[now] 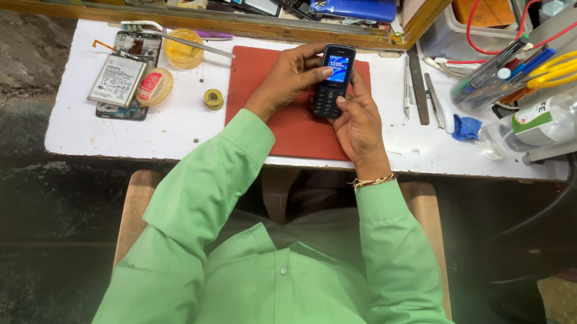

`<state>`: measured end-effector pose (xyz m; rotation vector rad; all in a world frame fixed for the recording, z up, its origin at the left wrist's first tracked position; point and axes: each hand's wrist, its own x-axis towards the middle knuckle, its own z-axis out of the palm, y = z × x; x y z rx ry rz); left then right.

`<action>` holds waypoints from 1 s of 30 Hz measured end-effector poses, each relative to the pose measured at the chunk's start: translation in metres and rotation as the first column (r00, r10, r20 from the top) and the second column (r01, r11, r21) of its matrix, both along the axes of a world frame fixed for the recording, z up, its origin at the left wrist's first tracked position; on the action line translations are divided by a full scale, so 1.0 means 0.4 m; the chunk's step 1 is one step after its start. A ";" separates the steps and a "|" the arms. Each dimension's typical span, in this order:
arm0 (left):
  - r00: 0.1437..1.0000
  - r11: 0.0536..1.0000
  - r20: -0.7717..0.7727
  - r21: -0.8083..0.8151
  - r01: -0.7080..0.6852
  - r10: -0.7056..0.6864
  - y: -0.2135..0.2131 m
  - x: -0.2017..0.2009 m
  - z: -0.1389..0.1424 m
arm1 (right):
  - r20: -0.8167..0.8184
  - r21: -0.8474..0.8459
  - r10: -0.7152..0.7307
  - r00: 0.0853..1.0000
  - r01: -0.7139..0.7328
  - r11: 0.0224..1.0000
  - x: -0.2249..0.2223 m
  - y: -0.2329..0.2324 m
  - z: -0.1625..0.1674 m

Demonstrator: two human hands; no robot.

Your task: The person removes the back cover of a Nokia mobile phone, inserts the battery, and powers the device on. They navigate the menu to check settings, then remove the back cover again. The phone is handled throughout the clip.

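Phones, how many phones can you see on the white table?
2. A keypad phone with a lit screen is held in both hands over the red mat. An opened phone lies at the table's left. More may be hidden behind the glass.

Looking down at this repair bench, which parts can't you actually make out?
Head view only:
- Keypad phone: lower keys hidden by the right hand; its back by the left hand.
- Screen contents: too small.
- Scissors: blades buried among pens.
- Clear bottle: neck cut off by the right edge.
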<state>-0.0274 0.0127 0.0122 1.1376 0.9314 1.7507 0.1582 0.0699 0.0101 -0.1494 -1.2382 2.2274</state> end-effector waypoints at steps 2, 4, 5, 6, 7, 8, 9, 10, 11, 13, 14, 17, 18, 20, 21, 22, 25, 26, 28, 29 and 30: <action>1.000 1.000 -0.001 -0.009 0.001 -0.001 -0.006 0.002 0.007 | -0.004 -0.011 -0.005 1.000 0.005 1.000 0.000 0.005 -0.009; 1.000 1.000 -0.008 -0.025 -0.002 0.002 -0.012 0.001 0.012 | -0.010 -0.019 -0.009 1.000 0.008 1.000 0.002 0.010 -0.018; 1.000 0.999 -0.014 -0.035 -0.006 0.005 -0.015 0.002 0.014 | -0.012 -0.018 -0.009 1.000 0.009 1.000 0.003 0.012 -0.022; 1.000 0.999 -0.021 -0.043 -0.010 0.009 -0.017 0.002 0.016 | -0.014 -0.016 -0.009 1.000 0.009 1.000 0.003 0.013 -0.024; 1.000 0.999 -0.024 -0.044 -0.016 0.015 -0.018 0.002 0.018 | -0.017 -0.013 -0.010 1.000 0.009 1.000 0.002 0.015 -0.025; 0.999 0.999 -0.028 -0.045 -0.023 0.021 -0.019 0.002 0.018 | -0.017 -0.012 -0.011 1.000 0.011 1.000 0.002 0.016 -0.026; 0.999 0.998 -0.032 -0.046 -0.030 0.028 -0.020 0.003 0.019 | -0.017 -0.010 -0.012 1.000 0.012 1.000 0.003 0.016 -0.026; 0.999 0.998 -0.034 -0.054 -0.035 0.033 -0.020 0.004 0.019 | -0.017 -0.008 -0.012 1.000 0.012 1.000 0.002 0.015 -0.025; 0.999 0.997 -0.035 -0.062 -0.041 0.038 -0.021 0.005 0.019 | -0.013 -0.009 -0.017 1.000 0.017 1.000 0.002 0.015 -0.023; 0.998 0.997 -0.037 -0.063 -0.046 0.044 -0.020 0.004 0.018 | -0.004 -0.013 -0.026 1.000 0.026 1.000 0.000 0.013 -0.021; 0.998 0.997 -0.037 -0.056 -0.045 0.043 -0.020 0.004 0.017 | -0.007 -0.017 -0.022 1.000 0.022 1.000 0.000 0.012 -0.021; 0.998 0.998 -0.043 -0.049 -0.042 0.040 -0.020 0.002 0.014 | -0.016 -0.023 -0.013 1.000 0.012 1.000 0.000 0.013 -0.022; 0.998 0.998 -0.045 -0.049 -0.042 0.039 -0.020 0.002 0.013 | -0.019 -0.020 -0.011 1.000 0.011 1.000 0.000 0.013 -0.023; 0.999 0.999 -0.033 -0.035 -0.031 0.030 -0.018 0.002 0.014 | -0.022 -0.018 -0.011 1.000 0.011 1.000 0.000 0.015 -0.025; 0.999 0.999 -0.026 -0.028 -0.026 0.026 -0.017 0.003 0.014 | -0.020 -0.019 -0.013 1.000 0.013 1.000 0.001 0.015 -0.027; 0.999 0.999 -0.024 -0.040 -0.026 0.025 -0.017 0.002 0.014 | -0.019 -0.020 -0.015 1.000 0.015 1.000 0.001 0.015 -0.027; 0.999 0.998 -0.025 -0.057 -0.028 0.026 -0.018 0.001 0.013 | -0.003 -0.009 -0.016 1.000 0.016 1.000 0.000 0.015 -0.027; 0.999 0.998 -0.031 -0.050 -0.029 0.028 -0.018 0.001 0.014 | -0.007 -0.012 -0.011 1.000 0.011 1.000 0.000 0.014 -0.026; 0.999 0.999 -0.038 -0.047 -0.028 0.026 -0.018 0.001 0.013 | -0.016 -0.019 -0.004 1.000 0.003 1.000 0.000 0.012 -0.022; 0.999 0.998 -0.040 -0.049 -0.025 0.023 -0.018 0.001 0.013 | -0.015 -0.014 -0.006 1.000 0.006 1.000 0.001 0.010 -0.019; 0.999 0.998 -0.041 -0.053 -0.023 0.021 -0.019 0.001 0.013 | -0.014 -0.008 -0.008 1.000 0.008 1.000 0.002 0.008 -0.016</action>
